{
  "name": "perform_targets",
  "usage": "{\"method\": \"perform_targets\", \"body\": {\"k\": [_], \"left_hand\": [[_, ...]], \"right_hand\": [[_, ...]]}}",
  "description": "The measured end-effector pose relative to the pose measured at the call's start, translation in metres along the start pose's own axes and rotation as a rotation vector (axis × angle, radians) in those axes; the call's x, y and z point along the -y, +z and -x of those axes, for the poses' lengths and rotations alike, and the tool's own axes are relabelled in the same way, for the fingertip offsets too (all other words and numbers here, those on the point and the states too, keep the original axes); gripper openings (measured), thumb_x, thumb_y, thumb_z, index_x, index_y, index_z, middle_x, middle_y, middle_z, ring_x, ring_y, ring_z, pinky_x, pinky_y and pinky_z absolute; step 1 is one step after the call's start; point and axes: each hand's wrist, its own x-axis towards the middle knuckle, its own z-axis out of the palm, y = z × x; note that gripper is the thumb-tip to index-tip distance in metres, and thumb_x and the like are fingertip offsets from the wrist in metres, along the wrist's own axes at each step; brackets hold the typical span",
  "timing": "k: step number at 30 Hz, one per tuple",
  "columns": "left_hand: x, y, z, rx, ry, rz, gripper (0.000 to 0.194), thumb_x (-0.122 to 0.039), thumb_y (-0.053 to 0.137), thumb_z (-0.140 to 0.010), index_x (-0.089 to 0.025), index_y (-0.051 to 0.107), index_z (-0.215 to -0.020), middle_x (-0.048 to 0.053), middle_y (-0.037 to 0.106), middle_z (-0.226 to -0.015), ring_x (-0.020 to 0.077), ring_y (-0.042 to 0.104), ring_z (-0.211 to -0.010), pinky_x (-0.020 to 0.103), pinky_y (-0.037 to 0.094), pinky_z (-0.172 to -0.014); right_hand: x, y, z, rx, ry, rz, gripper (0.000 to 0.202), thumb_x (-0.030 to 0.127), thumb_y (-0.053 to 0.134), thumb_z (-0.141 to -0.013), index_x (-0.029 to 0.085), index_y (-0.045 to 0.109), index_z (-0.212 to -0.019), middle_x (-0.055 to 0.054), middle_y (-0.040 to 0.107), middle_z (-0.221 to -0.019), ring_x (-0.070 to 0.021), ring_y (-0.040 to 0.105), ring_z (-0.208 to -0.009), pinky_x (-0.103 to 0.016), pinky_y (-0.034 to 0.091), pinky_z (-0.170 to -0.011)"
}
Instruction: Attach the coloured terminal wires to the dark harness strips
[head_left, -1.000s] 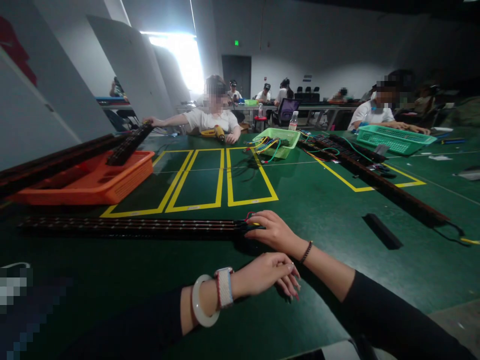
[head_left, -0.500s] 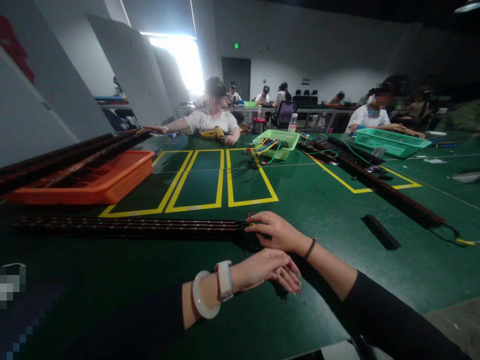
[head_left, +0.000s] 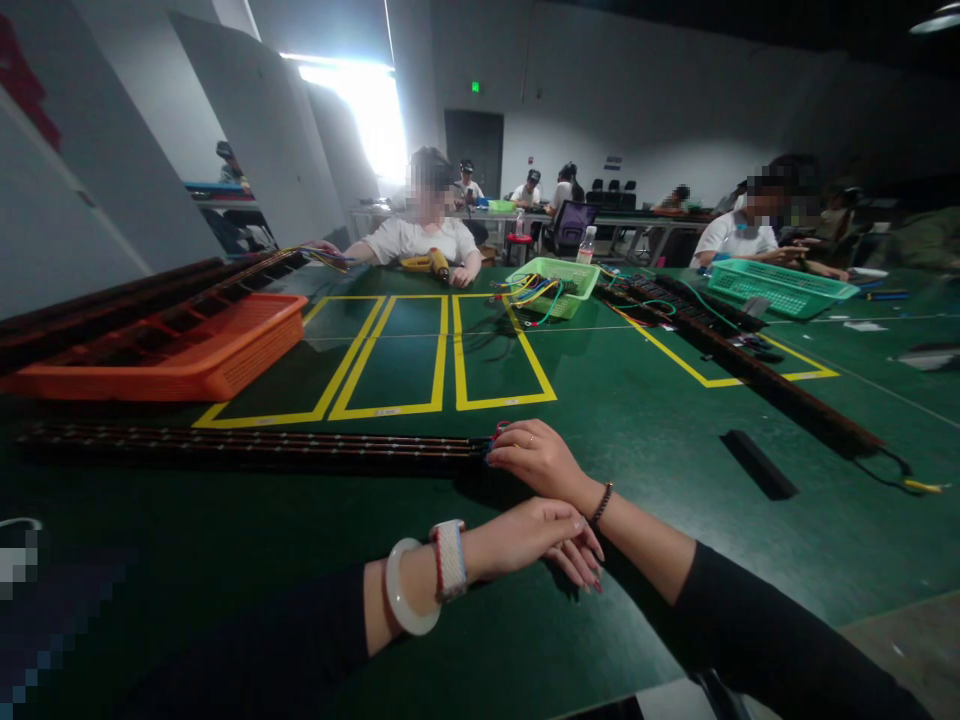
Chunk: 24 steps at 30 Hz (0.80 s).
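A long dark bundle of strips lies across the green table, its small coloured wires at the right end. My right hand has its fingers closed round that wired end; a dark beaded bracelet is on the wrist. Below it, my left hand is held palm side partly up with loosely spread fingers, near the right wrist, and nothing shows in it. A white bangle and a woven band are on my left wrist.
An orange basket with dark strips on it is at left. Yellow taped outlines, a light green basket with wires and a teal basket lie beyond. A black piece is at right. A person sits opposite.
My right hand has shifted slightly left and closed on the wired end of the bundle. My left hand is nearly unchanged. The person opposite has lifted a strip end at far left.
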Motion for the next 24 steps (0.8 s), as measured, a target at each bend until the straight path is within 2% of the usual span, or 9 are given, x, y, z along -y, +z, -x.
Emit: {"method": "perform_targets", "body": {"k": [6, 12, 15, 17, 21, 24], "left_hand": [[-0.002, 0.000, 0.000, 0.025, -0.006, 0.021, 0.034, -0.037, 0.048, -0.085, -0.007, 0.063, -0.080, 0.012, 0.066, -0.079, 0.0159, 0.065, -0.070, 0.028, 0.050, -0.071], [-0.009, -0.005, 0.003, 0.022, -0.051, 0.100, 0.034, -0.032, 0.046, -0.088, -0.004, 0.066, -0.089, 0.016, 0.067, -0.087, 0.0187, 0.066, -0.080, 0.032, 0.048, -0.080], [-0.013, -0.011, 0.004, -0.015, -0.085, 0.239, 0.031, -0.027, 0.045, -0.089, -0.004, 0.064, -0.097, 0.016, 0.067, -0.089, 0.0193, 0.066, -0.083, 0.032, 0.048, -0.083], [-0.015, -0.016, 0.004, -0.056, -0.082, 0.311, 0.029, -0.024, 0.044, -0.090, -0.004, 0.062, -0.101, 0.017, 0.068, -0.089, 0.0197, 0.067, -0.083, 0.033, 0.047, -0.084], [-0.019, -0.027, 0.002, -0.193, 0.011, 0.384, 0.023, -0.016, 0.042, -0.090, -0.003, 0.059, -0.099, 0.018, 0.068, -0.089, 0.0203, 0.068, -0.083, 0.033, 0.047, -0.088], [-0.020, -0.031, 0.000, -0.237, 0.081, 0.452, 0.022, -0.014, 0.044, -0.089, -0.003, 0.058, -0.102, 0.019, 0.068, -0.091, 0.0211, 0.067, -0.090, 0.035, 0.045, -0.093]], "right_hand": [[0.006, 0.005, -0.005, 0.006, 0.117, 0.064, 0.020, 0.024, 0.051, -0.092, 0.025, 0.070, -0.097, -0.004, 0.062, -0.083, -0.0167, 0.050, -0.076, -0.029, 0.042, -0.068], [-0.001, 0.000, -0.004, 0.053, 0.086, -0.006, 0.026, 0.034, 0.056, -0.089, 0.029, 0.064, -0.113, -0.005, 0.060, -0.098, -0.0177, 0.053, -0.088, -0.031, 0.043, -0.077], [-0.006, -0.011, -0.001, 0.057, 0.117, -0.050, 0.042, 0.040, 0.063, -0.083, 0.026, 0.057, -0.123, -0.007, 0.059, -0.107, -0.0197, 0.054, -0.097, -0.034, 0.043, -0.085], [-0.010, -0.020, 0.002, 0.056, 0.146, -0.059, 0.045, 0.041, 0.065, -0.081, 0.024, 0.056, -0.122, -0.008, 0.059, -0.109, -0.0209, 0.053, -0.101, -0.035, 0.043, -0.088], [-0.017, -0.036, 0.008, 0.101, 0.182, -0.041, 0.039, 0.037, 0.064, -0.083, 0.020, 0.057, -0.118, -0.008, 0.062, -0.104, -0.0214, 0.055, -0.099, -0.036, 0.042, -0.087], [-0.022, -0.039, 0.011, 0.178, 0.240, -0.032, 0.031, 0.037, 0.061, -0.086, 0.018, 0.060, -0.110, -0.007, 0.064, -0.095, -0.0203, 0.056, -0.091, -0.035, 0.042, -0.082]]}}
